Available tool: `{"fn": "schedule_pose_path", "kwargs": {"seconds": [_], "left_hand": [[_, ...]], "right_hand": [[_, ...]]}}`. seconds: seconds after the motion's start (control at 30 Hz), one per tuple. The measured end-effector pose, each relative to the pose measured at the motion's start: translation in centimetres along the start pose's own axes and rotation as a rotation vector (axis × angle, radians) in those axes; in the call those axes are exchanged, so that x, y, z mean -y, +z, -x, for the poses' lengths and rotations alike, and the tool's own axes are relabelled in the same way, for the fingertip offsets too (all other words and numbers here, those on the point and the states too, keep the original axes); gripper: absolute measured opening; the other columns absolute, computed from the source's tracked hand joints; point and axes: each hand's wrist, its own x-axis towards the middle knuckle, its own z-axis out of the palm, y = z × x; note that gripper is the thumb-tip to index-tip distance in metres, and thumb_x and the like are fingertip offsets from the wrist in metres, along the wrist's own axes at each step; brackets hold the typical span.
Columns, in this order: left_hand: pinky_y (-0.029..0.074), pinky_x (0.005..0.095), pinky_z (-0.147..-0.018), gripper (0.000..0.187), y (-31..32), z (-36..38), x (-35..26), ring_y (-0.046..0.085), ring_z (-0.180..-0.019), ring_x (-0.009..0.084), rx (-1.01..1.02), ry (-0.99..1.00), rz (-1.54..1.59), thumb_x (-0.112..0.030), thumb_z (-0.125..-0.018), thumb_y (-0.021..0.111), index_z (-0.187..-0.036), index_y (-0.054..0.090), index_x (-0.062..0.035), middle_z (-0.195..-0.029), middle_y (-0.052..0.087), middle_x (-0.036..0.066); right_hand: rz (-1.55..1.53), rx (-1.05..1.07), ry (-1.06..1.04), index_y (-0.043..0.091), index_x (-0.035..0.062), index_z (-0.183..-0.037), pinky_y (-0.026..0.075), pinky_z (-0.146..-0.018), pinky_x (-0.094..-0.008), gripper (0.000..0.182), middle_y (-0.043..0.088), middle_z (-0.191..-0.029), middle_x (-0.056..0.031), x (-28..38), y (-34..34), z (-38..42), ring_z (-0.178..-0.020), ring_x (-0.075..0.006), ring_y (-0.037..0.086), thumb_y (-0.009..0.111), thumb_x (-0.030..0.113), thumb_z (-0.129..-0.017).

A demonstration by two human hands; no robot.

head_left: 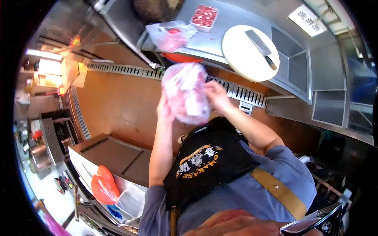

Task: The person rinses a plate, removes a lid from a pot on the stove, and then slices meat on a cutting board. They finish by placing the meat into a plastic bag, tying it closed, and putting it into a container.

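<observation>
Glasses (313, 219) nearest my camera | pink bagged bundle (185, 92) between hands, off counter's (233, 16) front edge, long axis counter-to-apron (241, 157) | left hand (163, 109) grasping one side, right hand (217, 96) pinching opposite edge

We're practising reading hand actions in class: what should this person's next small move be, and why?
Probably the right hand should use its fingers to peel back plastic at the near edge of the bag: they are at that edge, the left hand supports the opposite side, and the pinkish contents look wrapped.
</observation>
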Motion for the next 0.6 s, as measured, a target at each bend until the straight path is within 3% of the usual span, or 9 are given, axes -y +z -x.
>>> {"fn": "schedule_pose_path", "kwargs": {"seconds": [0.07,0.13,0.23,0.27,0.37,0.43,0.47,0.53,0.6], "left_hand": [[0.052,0.0389,-0.094,0.047,10.3,-5.5,1.9,0.063,-0.110,0.0245,-0.036,0.160,-0.233,-0.030,-0.102,0.053,-0.138,0.049,0.0002,-0.127,0.062,0.015],[0.051,0.0310,-0.085,0.033,15.2,-12.2,4.1,0.063,-0.096,0.0158,-0.010,0.252,-0.470,-0.024,-0.100,0.059,-0.120,0.064,0.0018,-0.111,0.069,0.010],[0.045,0.0258,-0.067,0.028,24.6,-16.7,6.9,0.053,-0.071,0.0085,-0.053,0.600,-1.082,-0.021,-0.100,0.058,-0.089,0.068,0.0033,-0.072,0.064,0.003],[0.045,0.0258,-0.067,0.028,27.1,-17.3,7.8,0.053,-0.071,0.0085,-0.039,0.596,-1.105,-0.021,-0.100,0.058,-0.089,0.068,0.0033,-0.072,0.064,0.003],[0.041,0.0319,-0.055,0.030,32.4,-20.2,11.4,0.048,-0.060,0.0118,-0.019,0.849,-1.488,-0.020,-0.099,0.058,-0.078,0.059,0.0011,-0.063,0.054,0.006],[0.043,0.0304,-0.059,0.029,32.4,-23.8,14.4,0.049,-0.062,0.0118,0.118,0.730,-1.449,-0.022,-0.100,0.058,-0.080,0.061,-0.0007,-0.066,0.056,0.004],[0.042,0.0294,-0.060,0.031,32.3,-25.8,15.8,0.048,-0.065,0.0094,0.170,0.684,-1.437,-0.024,-0.100,0.058,-0.079,0.062,-0.0014,-0.066,0.056,0.001],[0.041,0.0265,-0.060,0.030,33.9,-27.0,16.4,0.047,-0.065,0.0078,0.203,0.687,-1.448,-0.025,-0.100,0.059,-0.081,0.063,-0.0030,-0.068,0.056,-0.002],[0.040,0.0229,-0.060,0.030,37.0,-27.9,15.3,0.045,-0.065,0.0052,0.193,0.505,-1.300,-0.026,-0.100,0.059,-0.083,0.064,-0.0032,-0.070,0.056,-0.004]], "right_hand": [[-0.252,-0.095,-0.197,0.060,0.0016,-0.115,0.054,-0.084,-0.0317,0.021,0.067,-0.104,-0.0072,-0.2,-6.6,-2.4,-0.098,-0.0151,0.065,0.059,0.009,-0.095],[-0.405,-0.121,-0.053,0.060,0.0018,-0.123,0.054,-0.081,-0.0292,0.028,0.068,-0.108,-0.0062,3.8,-12.1,-2.8,-0.092,-0.0134,0.066,0.059,0.007,-0.095],[-0.328,0.043,-0.167,0.060,0.0007,-0.128,0.054,-0.077,-0.0269,0.035,0.070,-0.110,-0.0055,3.4,-21.7,-6.4,-0.091,-0.0128,0.066,0.060,0.003,-0.093],[-0.105,0.044,-0.173,0.063,0.0023,-0.124,0.053,-0.077,-0.0266,0.033,0.071,-0.105,-0.0054,2.4,-25.3,-7.9,-0.091,-0.0140,0.066,0.062,0.004,-0.092],[0.230,-0.413,-0.217,0.067,0.0073,-0.120,0.053,-0.079,-0.0301,0.032,0.072,-0.101,-0.0080,2.8,-32.3,-9.1,-0.089,-0.0189,0.067,0.065,0.006,-0.088],[0.658,-0.669,-0.384,0.067,0.0120,-0.120,0.052,-0.085,-0.0402,0.035,0.069,-0.105,-0.0121,0.9,-35.9,-10.3,-0.097,-0.0313,0.065,0.067,0.012,-0.085],[0.642,-0.682,-0.381,0.067,0.0120,-0.120,0.052,-0.085,-0.0402,0.035,0.069,-0.105,-0.0121,1.3,-36.8,-10.3,-0.097,-0.0313,0.065,0.067,0.012,-0.085],[1.093,-0.584,-0.189,0.064,0.0139,-0.124,0.048,-0.093,-0.0427,0.042,0.064,-0.114,-0.0135,2.5,-36.5,-9.0,-0.109,-0.0366,0.058,0.070,0.018,-0.083],[1.039,-0.550,-0.108,0.061,0.0143,-0.124,0.046,-0.095,-0.0438,0.044,0.061,-0.116,-0.0133,1.6,-37.4,-10.0,-0.114,-0.0347,0.055,0.072,0.021,-0.081]]}}
